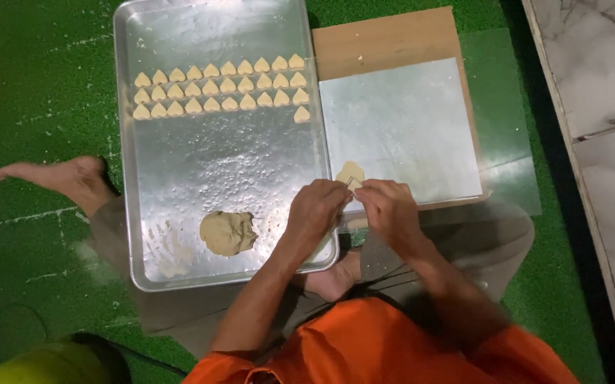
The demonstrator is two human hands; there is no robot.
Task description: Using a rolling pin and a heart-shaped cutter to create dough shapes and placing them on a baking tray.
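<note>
My left hand (314,210) and my right hand (387,208) meet over the front left corner of a shiny silver board (400,128). Between their fingertips is a small flat piece of pale dough (350,172) and what looks like a thin tool; which hand grips what is hard to tell. A large metal baking tray (179,171) lies to the left. Three rows of small heart-shaped dough pieces (218,89) fill its far part. A lump of brownish dough (228,232) rests near its front edge.
Under the silver board is a brown board (386,39). A green mat (30,85) dusted with flour covers the floor. My bare foot (66,178) lies left of the tray. Marble tiles (599,71) run along the right. A yellow-green object (44,363) sits at bottom left.
</note>
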